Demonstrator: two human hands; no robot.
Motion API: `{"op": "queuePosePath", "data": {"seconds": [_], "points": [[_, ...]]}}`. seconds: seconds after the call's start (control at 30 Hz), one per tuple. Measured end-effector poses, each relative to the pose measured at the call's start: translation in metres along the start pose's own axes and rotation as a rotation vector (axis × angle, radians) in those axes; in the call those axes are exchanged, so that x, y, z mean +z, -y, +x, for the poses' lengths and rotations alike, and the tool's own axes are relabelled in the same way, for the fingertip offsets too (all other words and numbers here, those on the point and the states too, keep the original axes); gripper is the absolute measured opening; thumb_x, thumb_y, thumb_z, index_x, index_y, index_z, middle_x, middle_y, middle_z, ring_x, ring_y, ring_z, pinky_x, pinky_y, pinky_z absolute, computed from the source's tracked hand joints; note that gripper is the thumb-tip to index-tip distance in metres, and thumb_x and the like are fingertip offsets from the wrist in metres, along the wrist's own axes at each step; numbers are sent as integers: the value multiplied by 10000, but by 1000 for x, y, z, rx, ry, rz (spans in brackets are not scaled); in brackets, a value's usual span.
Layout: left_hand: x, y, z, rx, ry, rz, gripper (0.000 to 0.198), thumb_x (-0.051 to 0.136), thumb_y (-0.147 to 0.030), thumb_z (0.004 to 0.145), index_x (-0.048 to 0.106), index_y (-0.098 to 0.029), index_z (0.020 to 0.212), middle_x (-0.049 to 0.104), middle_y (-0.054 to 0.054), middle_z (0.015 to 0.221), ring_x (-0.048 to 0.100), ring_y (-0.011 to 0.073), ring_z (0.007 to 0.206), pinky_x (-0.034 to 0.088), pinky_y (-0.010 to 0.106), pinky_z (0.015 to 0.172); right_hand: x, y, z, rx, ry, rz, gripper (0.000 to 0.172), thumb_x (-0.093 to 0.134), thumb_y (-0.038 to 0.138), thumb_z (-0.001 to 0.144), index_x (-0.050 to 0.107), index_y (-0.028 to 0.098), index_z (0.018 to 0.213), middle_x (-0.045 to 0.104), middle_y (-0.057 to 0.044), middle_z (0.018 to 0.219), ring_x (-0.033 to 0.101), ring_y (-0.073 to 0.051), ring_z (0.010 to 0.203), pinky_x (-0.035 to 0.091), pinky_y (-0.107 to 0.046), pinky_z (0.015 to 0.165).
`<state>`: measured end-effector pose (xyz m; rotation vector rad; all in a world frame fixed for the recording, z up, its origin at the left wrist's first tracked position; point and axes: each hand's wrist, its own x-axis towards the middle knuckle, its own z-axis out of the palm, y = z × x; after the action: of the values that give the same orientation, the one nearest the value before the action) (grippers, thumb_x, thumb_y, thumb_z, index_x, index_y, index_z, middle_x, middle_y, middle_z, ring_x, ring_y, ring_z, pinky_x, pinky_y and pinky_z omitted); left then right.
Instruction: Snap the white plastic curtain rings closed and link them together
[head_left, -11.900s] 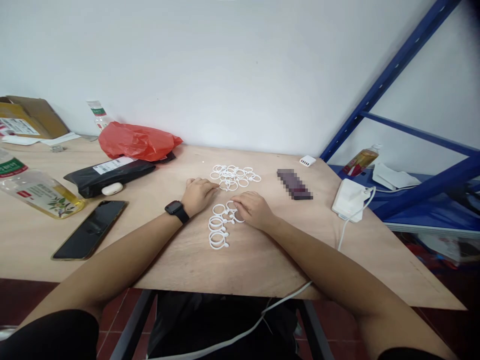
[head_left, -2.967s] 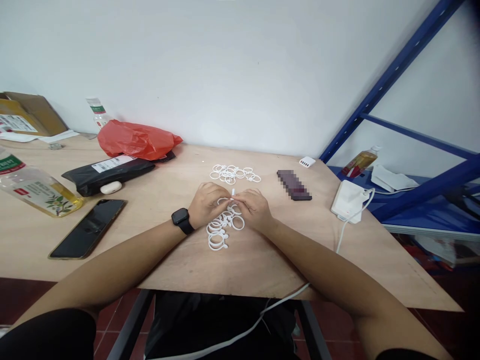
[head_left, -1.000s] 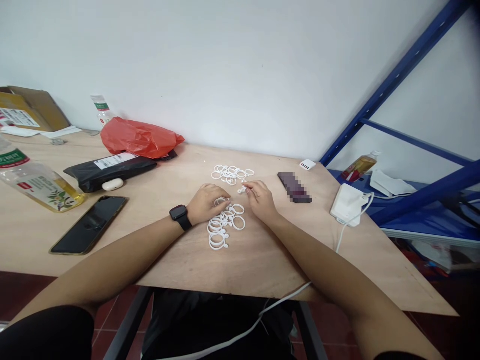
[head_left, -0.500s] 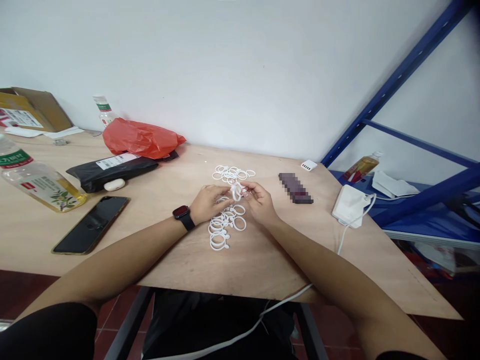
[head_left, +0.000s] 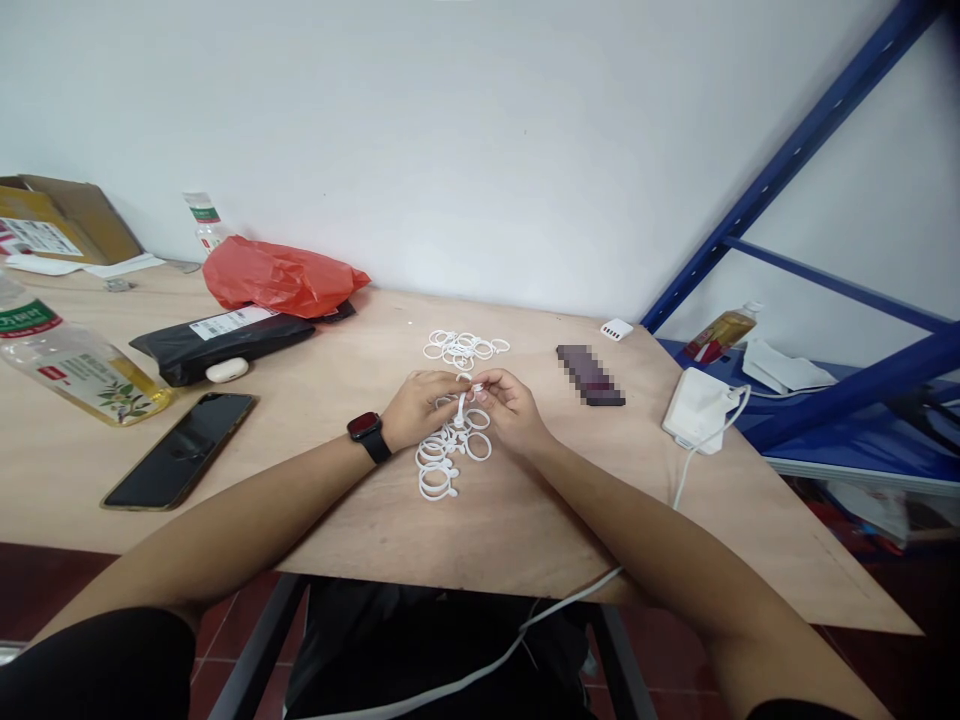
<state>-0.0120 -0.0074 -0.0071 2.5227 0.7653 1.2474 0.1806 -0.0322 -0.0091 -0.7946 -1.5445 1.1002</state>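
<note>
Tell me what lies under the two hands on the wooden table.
Beneath the left hand and right hand, a pile of white plastic rings spreads toward the viewer. Both hands pinch one white ring above it. Whatever rings lie directly under the palms are covered.

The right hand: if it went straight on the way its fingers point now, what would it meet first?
Most likely the white ring it pinches, then at once the left hand, since the right hand points leftward at it. Depth is hard to judge.
</note>
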Motion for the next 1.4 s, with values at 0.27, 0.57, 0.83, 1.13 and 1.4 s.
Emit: {"op": "queuePosePath", "data": {"seconds": [0.27,0.57,0.83,1.13,1.4], "points": [[-4,-3,-6,-203,-120,-96,185,566,-355,939,645,-192,977,747,66,939,693,180,827,514,327,799,-2,-1,3,-48,-100,68,267,705,456,823,581,244,926,614,0,855,591,-152,805,496,-291,783],[6,-4,-2,-481,-117,-751,379,709,-428,829,440,-194,957,627,-8,803,588,92,608,456,197,543,-3,-8,-1,-35,-79,-44,268,679,449,845,599,226,970,643,-12,873,610,-142,789,501,-273,726],[2,-7,0,-498,-75,-866,457,740,-370,798,486,-189,1132,531,-59,684,482,61,539,381,166,501,-3,-6,-2,-61,-113,-109,225,658,424,861,617,221,951,678,-23,881,635,-156,807,520,-291,742],[1,6,2,-552,-277,-553,272,672,-396,821,691,-132,882,572,-9,651,483,91,564,408,219,546,-10,1,-1,-71,-196,-83,193,698,374,791,591,224,847,703,-27,842,657,-181,803,519,-320,759],[-3,38,0,-654,-461,-385,342,645,-397,833,638,-140,1060,675,45,882,575,102,593,477,237,569,-10,-4,4,-47,-315,-170,249,719,412,770,665,211,906,689,-31,833,634,-163,762,527,-302,725]]}}
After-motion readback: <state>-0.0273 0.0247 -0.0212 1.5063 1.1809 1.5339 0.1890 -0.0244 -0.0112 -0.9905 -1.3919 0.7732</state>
